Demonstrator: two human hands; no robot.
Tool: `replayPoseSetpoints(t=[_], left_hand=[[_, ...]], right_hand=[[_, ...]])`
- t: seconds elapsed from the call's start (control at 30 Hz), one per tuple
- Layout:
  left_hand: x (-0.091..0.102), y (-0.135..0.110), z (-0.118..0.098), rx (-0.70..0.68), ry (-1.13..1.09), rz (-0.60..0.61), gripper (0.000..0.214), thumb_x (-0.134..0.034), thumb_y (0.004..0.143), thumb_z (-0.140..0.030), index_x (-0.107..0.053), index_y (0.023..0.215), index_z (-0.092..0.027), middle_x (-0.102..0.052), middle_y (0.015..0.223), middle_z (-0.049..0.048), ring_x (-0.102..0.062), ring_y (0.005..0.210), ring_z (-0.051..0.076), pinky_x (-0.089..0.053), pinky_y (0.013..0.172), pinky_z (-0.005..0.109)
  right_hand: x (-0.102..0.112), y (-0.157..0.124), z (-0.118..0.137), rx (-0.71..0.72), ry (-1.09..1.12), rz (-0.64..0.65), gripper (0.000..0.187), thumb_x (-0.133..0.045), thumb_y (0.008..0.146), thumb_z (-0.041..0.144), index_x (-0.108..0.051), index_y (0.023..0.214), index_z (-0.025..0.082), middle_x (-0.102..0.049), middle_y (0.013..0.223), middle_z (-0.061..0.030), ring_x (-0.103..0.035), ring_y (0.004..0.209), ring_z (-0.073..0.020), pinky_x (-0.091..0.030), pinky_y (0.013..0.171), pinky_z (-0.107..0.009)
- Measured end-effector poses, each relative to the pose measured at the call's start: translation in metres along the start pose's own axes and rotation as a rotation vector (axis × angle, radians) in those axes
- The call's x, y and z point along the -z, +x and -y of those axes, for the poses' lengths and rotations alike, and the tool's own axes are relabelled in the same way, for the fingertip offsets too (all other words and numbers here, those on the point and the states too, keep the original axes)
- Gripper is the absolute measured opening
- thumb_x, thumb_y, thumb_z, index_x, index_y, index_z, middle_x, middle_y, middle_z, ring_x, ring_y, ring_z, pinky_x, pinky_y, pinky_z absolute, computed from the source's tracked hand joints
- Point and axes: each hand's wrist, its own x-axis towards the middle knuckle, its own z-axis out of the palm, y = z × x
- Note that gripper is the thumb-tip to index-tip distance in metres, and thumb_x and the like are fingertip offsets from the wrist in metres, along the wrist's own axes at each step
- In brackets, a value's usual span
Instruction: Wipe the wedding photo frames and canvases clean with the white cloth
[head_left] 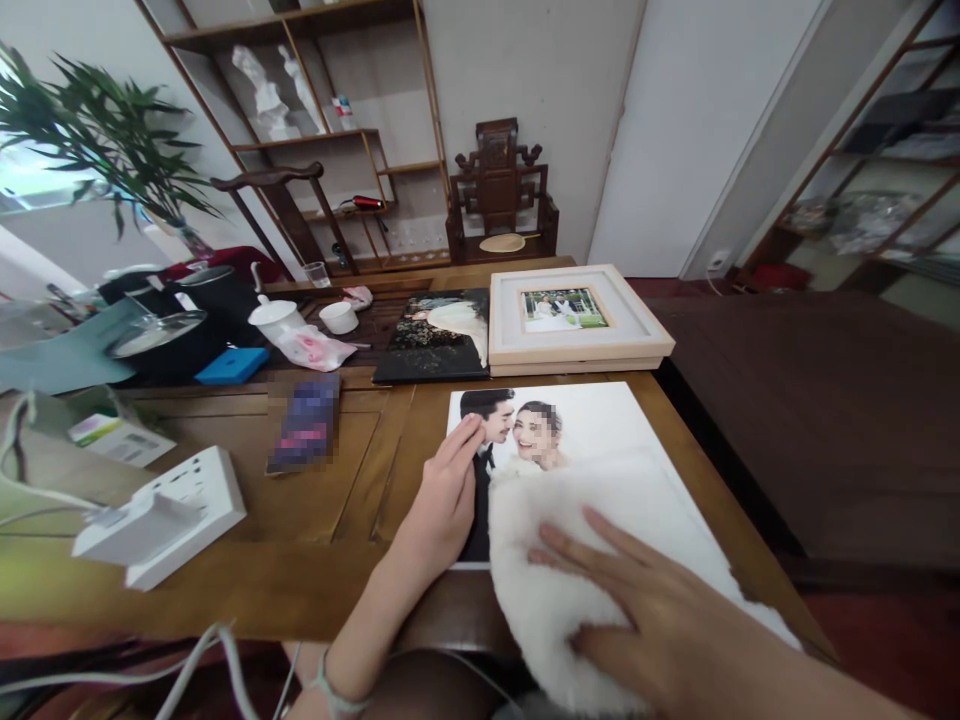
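Observation:
A large white photo print [600, 430] of a couple lies flat at the near right of the wooden table [337, 480]. My left hand [442, 495] rests flat on the print's left edge, fingers stretched out. My right hand [645, 590] lies spread, palm down, on a fluffy white cloth [540, 560] that covers the lower part of the print.
A framed photo [566, 315] and a dark photo print [435, 335] lie further back. A white power strip [169, 515], a phone [306, 422], a blue box [232, 365], cups, a pot and a bag crowd the table's left. Chairs, shelves and a plant stand behind.

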Motion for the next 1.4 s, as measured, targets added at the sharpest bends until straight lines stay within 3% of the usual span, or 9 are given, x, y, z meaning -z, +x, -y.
replayPoseSetpoints(t=[0.17,0.3,0.4,0.57,0.93,1.03,1.2,1.3,1.4], left_hand=[[0.001,0.0,0.0,0.005,0.002,0.018,0.045,-0.028,0.094,-0.016,-0.047,0.134,-0.012,-0.041,0.146,0.0155,-0.036,0.137,0.021,-0.028,0.114,0.047],[0.0,0.0,-0.003,0.028,-0.02,0.006,0.044,-0.029,0.094,-0.018,-0.049,0.133,-0.011,-0.043,0.146,0.0144,-0.036,0.137,0.019,-0.027,0.115,0.044],[0.002,0.001,-0.009,0.087,-0.066,-0.011,0.042,-0.032,0.095,-0.022,-0.051,0.131,-0.012,-0.045,0.145,0.0127,-0.038,0.136,0.019,-0.027,0.115,0.042],[0.011,0.003,-0.019,0.245,-0.27,-0.157,0.042,-0.032,0.096,-0.03,-0.054,0.128,-0.013,-0.055,0.136,0.0106,-0.048,0.128,0.02,-0.032,0.112,0.038],[0.015,0.003,-0.02,0.262,-0.292,-0.154,0.05,-0.018,0.1,-0.035,-0.058,0.123,-0.016,-0.059,0.131,0.0076,-0.051,0.126,0.019,-0.034,0.11,0.038],[0.01,0.003,-0.016,0.186,-0.173,-0.12,0.041,-0.032,0.098,-0.033,-0.054,0.126,-0.013,-0.057,0.134,0.0112,-0.05,0.127,0.02,-0.034,0.111,0.039],[0.003,0.003,-0.01,0.049,-0.007,-0.052,0.038,-0.052,0.09,-0.025,-0.053,0.126,-0.015,-0.052,0.139,0.0133,-0.045,0.131,0.022,-0.034,0.111,0.042],[0.003,0.004,-0.011,0.044,0.015,-0.051,0.037,-0.053,0.089,-0.024,-0.055,0.125,-0.015,-0.052,0.138,0.0134,-0.047,0.13,0.022,-0.036,0.11,0.041],[0.004,0.004,-0.012,0.038,0.01,-0.093,0.035,-0.056,0.087,-0.023,-0.059,0.121,-0.016,-0.057,0.134,0.0126,-0.051,0.126,0.023,-0.039,0.108,0.042]], right_hand=[[0.012,0.031,-0.042,-0.171,-0.001,0.021,0.05,-0.044,0.066,0.001,-0.062,0.112,0.01,-0.06,0.124,-0.0201,-0.05,0.123,-0.0305,-0.033,0.106,-0.052],[0.017,0.058,-0.081,-0.307,-0.056,-0.026,0.047,-0.04,0.076,0.003,-0.058,0.119,0.012,-0.065,0.114,-0.0164,-0.059,0.105,-0.031,-0.048,0.087,-0.049],[0.016,0.07,-0.09,-0.293,-0.065,-0.015,0.044,-0.04,0.079,0.004,-0.057,0.119,0.013,-0.064,0.115,-0.0162,-0.055,0.111,-0.032,-0.045,0.089,-0.05],[0.004,0.066,-0.059,-0.083,-0.118,0.074,0.047,-0.045,0.075,0.0,-0.059,0.119,0.009,-0.053,0.132,-0.0229,-0.029,0.136,-0.0356,-0.023,0.106,-0.062],[-0.008,0.027,-0.003,0.239,0.052,0.065,0.024,-0.046,0.087,0.013,-0.069,0.082,0.02,-0.053,0.136,-0.0126,-0.037,0.133,-0.0306,-0.022,0.11,-0.059],[-0.007,-0.004,-0.007,0.116,0.061,0.034,0.026,-0.05,0.08,0.011,-0.071,0.084,0.026,-0.055,0.135,-0.0041,-0.043,0.129,-0.0269,-0.034,0.109,-0.047],[-0.001,-0.085,-0.042,-0.256,-0.004,-0.03,0.066,-0.049,0.071,0.011,-0.053,0.129,0.042,-0.054,0.136,-0.0011,-0.06,0.111,-0.0306,-0.061,0.076,-0.04],[0.01,-0.113,-0.066,-0.439,-0.051,-0.159,0.052,-0.046,0.08,0.02,-0.055,0.126,0.043,-0.068,0.114,-0.0073,-0.067,0.094,-0.0324,-0.06,0.071,-0.043],[0.031,-0.098,-0.08,-0.486,-0.072,-0.279,0.028,-0.043,0.088,0.026,-0.068,0.097,0.036,-0.071,0.082,-0.0068,-0.067,0.067,-0.0262,-0.056,0.059,-0.038]])
